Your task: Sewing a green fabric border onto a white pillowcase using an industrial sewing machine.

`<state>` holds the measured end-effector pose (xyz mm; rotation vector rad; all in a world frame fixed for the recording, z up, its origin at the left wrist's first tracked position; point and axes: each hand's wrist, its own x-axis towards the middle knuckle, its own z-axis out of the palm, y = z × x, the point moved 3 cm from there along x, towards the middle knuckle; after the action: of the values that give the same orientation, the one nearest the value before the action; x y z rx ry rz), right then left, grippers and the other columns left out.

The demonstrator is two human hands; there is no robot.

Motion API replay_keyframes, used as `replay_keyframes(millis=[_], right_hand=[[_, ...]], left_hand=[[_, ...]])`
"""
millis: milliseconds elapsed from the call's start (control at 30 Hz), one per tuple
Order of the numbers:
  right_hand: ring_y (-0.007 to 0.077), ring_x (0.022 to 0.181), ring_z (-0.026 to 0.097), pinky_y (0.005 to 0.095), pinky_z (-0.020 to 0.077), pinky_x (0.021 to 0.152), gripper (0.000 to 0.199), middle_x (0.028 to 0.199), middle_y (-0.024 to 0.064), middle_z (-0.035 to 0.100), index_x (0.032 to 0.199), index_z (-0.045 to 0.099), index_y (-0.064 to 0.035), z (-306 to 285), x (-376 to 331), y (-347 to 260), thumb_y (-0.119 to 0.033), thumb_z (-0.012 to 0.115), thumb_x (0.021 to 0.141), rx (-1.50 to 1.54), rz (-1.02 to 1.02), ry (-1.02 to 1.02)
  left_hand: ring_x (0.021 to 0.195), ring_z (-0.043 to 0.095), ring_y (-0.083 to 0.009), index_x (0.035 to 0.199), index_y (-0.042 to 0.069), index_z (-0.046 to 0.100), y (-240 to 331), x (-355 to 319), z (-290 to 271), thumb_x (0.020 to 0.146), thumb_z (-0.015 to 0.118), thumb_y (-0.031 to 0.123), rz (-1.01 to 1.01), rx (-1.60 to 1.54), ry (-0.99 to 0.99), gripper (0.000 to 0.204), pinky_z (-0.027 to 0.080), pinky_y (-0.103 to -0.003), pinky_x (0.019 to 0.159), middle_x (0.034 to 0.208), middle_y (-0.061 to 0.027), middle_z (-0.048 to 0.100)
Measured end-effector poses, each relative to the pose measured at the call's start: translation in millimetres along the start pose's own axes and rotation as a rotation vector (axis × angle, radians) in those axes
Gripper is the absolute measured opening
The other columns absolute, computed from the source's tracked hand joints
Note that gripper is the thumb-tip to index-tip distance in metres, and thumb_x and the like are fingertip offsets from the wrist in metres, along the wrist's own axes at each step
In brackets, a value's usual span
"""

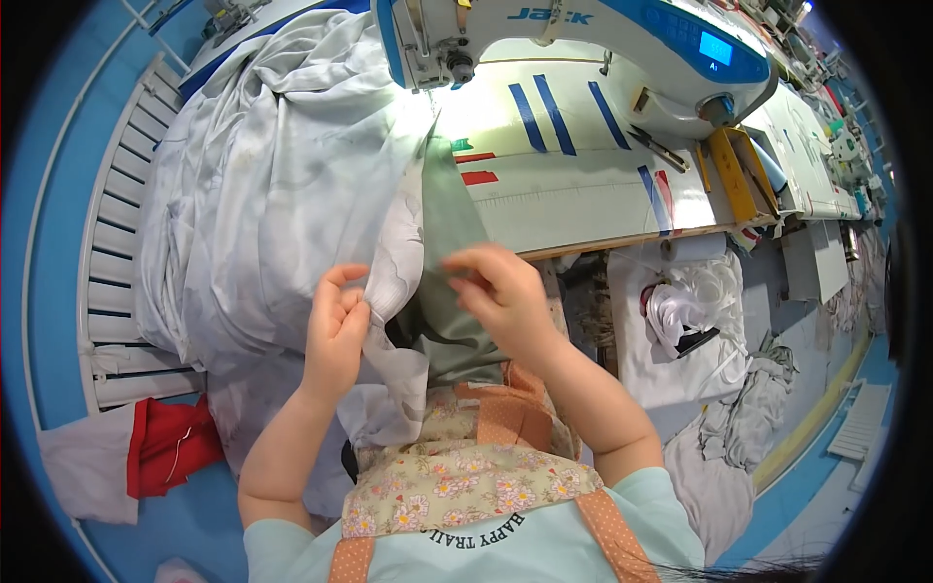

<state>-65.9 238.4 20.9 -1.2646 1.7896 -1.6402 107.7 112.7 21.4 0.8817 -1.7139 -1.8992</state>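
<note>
Hands work together at the table's (622,238) front edge: left hand (335,325) pinches pale printed fabric (292,175), right hand (501,291) pinches a green strip (449,209) running up under the sewing machine (573,44), likely aligning both edges for stitching.

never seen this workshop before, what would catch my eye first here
The two hands at centre: the left hand pinches pale printed fabric heaped to the left, the right hand holds a grey-green strip running up to the white and blue sewing machine at the top. A red cloth lies lower left.
</note>
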Motion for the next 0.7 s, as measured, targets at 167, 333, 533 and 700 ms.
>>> replay_keyframes(millis=[167, 333, 533, 700], right_hand=[[0.0314, 0.079, 0.063, 0.0397, 0.0514, 0.068, 0.018, 0.096, 0.0116, 0.063, 0.096, 0.06, -0.0047, 23, 48, -7, 0.0, 0.065, 0.079, -0.115, -0.292, -0.191], [0.0321, 0.073, 0.061, 0.0405, 0.0498, 0.062, 0.018, 0.083, 0.0091, 0.059, 0.09, 0.06, -0.0055, 17, 56, -5, 0.0, 0.069, 0.075, -0.429, -0.501, -0.265], [0.0305, 0.077, 0.061, 0.0414, 0.0489, 0.061, 0.011, 0.08, 0.0103, 0.057, 0.082, 0.058, -0.0054, 5, 31, -5, -0.006, 0.066, 0.074, -0.455, -0.344, -0.353], [0.0298, 0.077, 0.059, 0.0391, 0.0508, 0.067, 0.009, 0.079, 0.0101, 0.057, 0.084, 0.062, -0.0054, -13, -56, -2, -0.005, 0.067, 0.077, -0.108, -0.258, -0.557]], left_hand=[[0.067, 0.044, -0.0032, 0.134, 0.0, 0.035, 9, -3, 6, 0.092, 0.041, -0.006, 0.08, 0.057, -0.046, 0.043, 0.035, -0.018, 0.06, 0.084, -0.0019, 0.056], [0.064, 0.04, -0.0028, 0.135, 0.0, 0.036, 9, 0, 2, 0.091, 0.041, -0.006, 0.034, 0.121, -0.072, 0.045, 0.033, -0.019, 0.059, 0.075, 0.0015, 0.05], [0.062, 0.037, -0.0034, 0.136, 0.001, 0.035, 11, 2, 1, 0.09, 0.041, -0.006, 0.049, 0.176, -0.1, 0.048, 0.031, -0.02, 0.056, 0.07, 0.0036, 0.043], [0.064, 0.046, -0.0062, 0.115, 0.001, 0.057, 14, 2, 4, 0.087, 0.044, -0.007, 0.088, 0.351, -0.169, 0.033, 0.038, -0.023, 0.058, 0.07, 0.0007, 0.048]])
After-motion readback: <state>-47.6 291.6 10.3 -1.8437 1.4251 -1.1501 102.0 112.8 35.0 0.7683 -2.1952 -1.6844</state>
